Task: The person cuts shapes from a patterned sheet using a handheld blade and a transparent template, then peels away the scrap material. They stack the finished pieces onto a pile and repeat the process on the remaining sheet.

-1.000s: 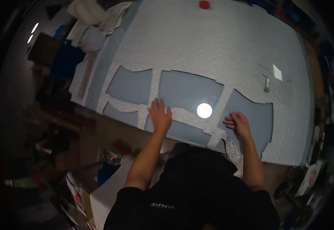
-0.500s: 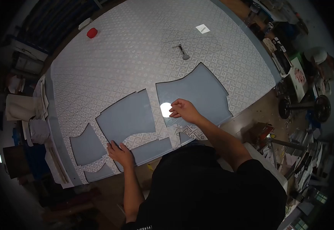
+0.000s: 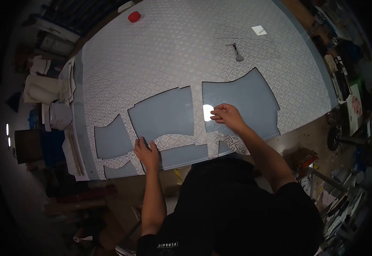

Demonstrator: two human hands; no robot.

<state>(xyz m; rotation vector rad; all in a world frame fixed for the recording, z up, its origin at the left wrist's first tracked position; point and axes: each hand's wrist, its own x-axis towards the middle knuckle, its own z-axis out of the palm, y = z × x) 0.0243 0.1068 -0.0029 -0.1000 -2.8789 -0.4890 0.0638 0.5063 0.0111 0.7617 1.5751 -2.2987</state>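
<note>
A pale patterned fabric covers the table, with grey-blue shapes edged in dark lines that look like cut-out openings. Over the left side of the large right-hand shape, my right hand has its fingertips pinched together beside a bright white patch. Shiny creases, like clear film, show just below those fingers; what they hold cannot be made out. Fingers apart, my left hand rests on the lower left edge of the middle shape. A smaller shape lies left of it.
Farther up the fabric are a grey-headed tool, a white paper slip and a red round object. Papers and rolls crowd the table's left side. Shelves with clutter and a dark stand are on the right.
The whole view has shifted, so the table appears farther right and higher. Both hands stay at nearly the same places over the fabric.
</note>
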